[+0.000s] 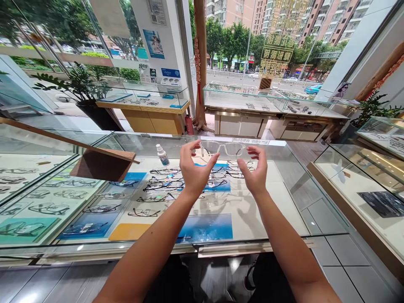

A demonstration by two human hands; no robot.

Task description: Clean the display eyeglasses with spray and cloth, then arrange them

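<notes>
I hold a pair of clear-framed glasses (222,148) up in front of me with both hands, above a glass display counter (284,198). My left hand (195,168) pinches the frame's left end between thumb and fingers. My right hand (255,170) grips the right end the same way. The lenses face away from me and the temples are hard to make out. Under the counter glass lie several dark-framed glasses (164,185) in rows on white and blue mats.
A small white spray bottle (162,155) stands on the counter left of my hands. A wooden mirror stand (102,164) sits further left. More glass showcases (249,101) stand behind and on both sides, a red extinguisher (189,125) on the floor.
</notes>
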